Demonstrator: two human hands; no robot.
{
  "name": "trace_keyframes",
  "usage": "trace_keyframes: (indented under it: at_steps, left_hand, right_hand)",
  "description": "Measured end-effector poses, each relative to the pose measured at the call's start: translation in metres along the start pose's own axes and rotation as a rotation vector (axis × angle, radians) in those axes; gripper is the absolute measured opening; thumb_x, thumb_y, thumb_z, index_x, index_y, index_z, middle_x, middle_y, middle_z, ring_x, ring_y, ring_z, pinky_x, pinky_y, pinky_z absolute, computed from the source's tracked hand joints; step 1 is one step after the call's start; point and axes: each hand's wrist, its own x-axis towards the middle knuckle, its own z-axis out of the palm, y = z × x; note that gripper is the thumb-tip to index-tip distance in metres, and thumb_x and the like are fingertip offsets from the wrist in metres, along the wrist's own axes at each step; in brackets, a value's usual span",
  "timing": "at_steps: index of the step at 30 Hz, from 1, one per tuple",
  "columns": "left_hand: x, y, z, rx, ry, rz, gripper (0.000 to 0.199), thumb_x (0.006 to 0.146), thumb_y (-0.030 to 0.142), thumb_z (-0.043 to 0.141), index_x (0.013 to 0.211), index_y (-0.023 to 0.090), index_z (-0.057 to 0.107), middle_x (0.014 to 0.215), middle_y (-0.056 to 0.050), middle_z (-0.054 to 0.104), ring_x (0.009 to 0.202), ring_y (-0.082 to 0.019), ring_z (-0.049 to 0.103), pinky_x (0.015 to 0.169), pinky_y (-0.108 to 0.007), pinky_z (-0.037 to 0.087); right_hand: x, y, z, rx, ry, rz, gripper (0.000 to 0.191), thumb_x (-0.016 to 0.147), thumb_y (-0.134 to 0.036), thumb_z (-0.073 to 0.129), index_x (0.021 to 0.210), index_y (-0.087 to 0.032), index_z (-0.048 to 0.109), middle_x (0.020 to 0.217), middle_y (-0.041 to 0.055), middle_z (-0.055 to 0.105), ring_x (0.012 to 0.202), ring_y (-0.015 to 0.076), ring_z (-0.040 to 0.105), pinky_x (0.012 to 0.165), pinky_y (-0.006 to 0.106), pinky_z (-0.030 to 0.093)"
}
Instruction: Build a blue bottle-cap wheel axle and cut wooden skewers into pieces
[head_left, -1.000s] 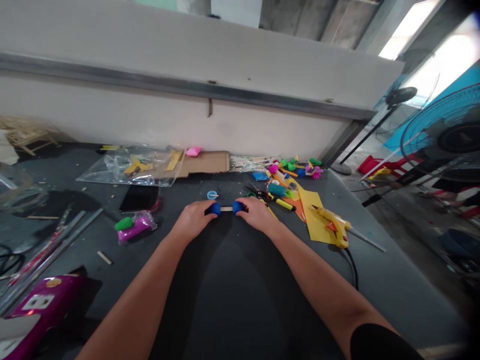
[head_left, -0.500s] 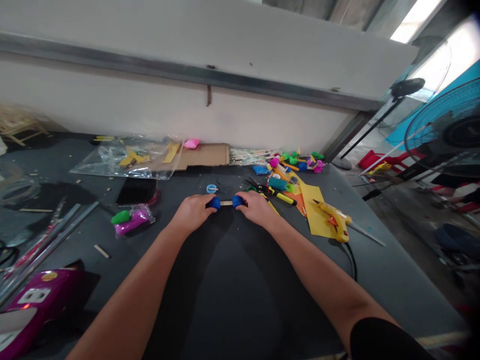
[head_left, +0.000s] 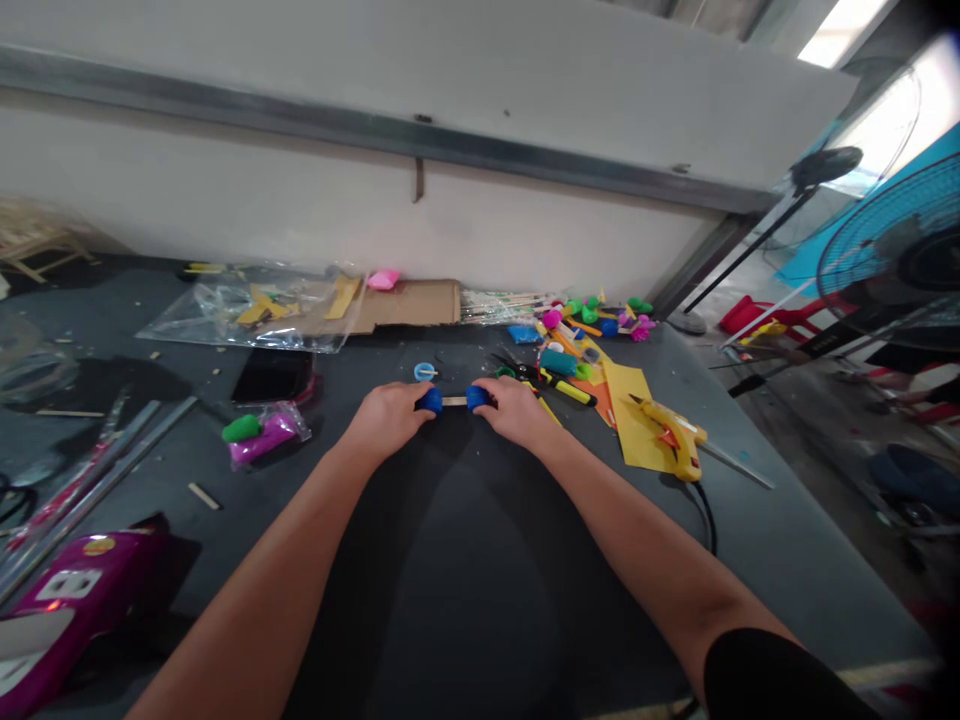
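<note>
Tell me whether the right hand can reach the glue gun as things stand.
Probably yes. The glue gun lies just to the right of the right hand on yellow paper, and nothing tall stands between them. The hand would first have to let go of the blue piece.

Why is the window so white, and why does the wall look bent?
In the head view, daylight overexposes the window to white glare, and the wide lens curves the wall and stretches the table near the picture's edges.
</note>
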Motion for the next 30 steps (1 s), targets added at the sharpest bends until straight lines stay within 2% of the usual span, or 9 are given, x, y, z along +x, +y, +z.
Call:
trace_keyframes:
  at_steps: [15,22,30]
  left_hand:
    - [0.002,0.002,-0.002,0.004,-0.005,0.022,0.034,0.079,0.031,0.059,0.11,0.018,0.06,0.102,-0.01,0.068,0.098,-0.025,0.062,0.086,-0.035,0.046]
    - [-0.001,-0.001,-0.001,-0.051,0.017,0.047,0.034,0.079,0.031,0.058,0.112,0.02,0.059,0.107,-0.009,0.067,0.101,-0.025,0.06,0.089,-0.034,0.045]
    - [-0.005,-0.003,0.003,-0.086,0.058,0.012,0.042,0.079,0.031,0.06,0.119,0.018,0.056,0.116,-0.01,0.063,0.107,-0.024,0.058,0.093,-0.035,0.043]
  right_hand:
    - [0.0,0.003,0.004,0.0,0.025,-0.003,0.034,0.075,-0.021,0.067,0.108,-0.018,0.062,0.089,0.0065,0.061,0.085,0.0181,0.055,0.081,0.031,0.043]
    - [-0.001,0.006,0.004,0.078,0.03,-0.015,0.036,0.075,-0.019,0.067,0.11,-0.018,0.06,0.093,0.0066,0.062,0.084,0.0173,0.057,0.08,0.031,0.044]
    - [0.0,0.011,0.009,0.166,0.073,-0.023,0.046,0.073,-0.02,0.068,0.117,-0.017,0.057,0.103,0.009,0.062,0.094,0.0198,0.057,0.085,0.036,0.044]
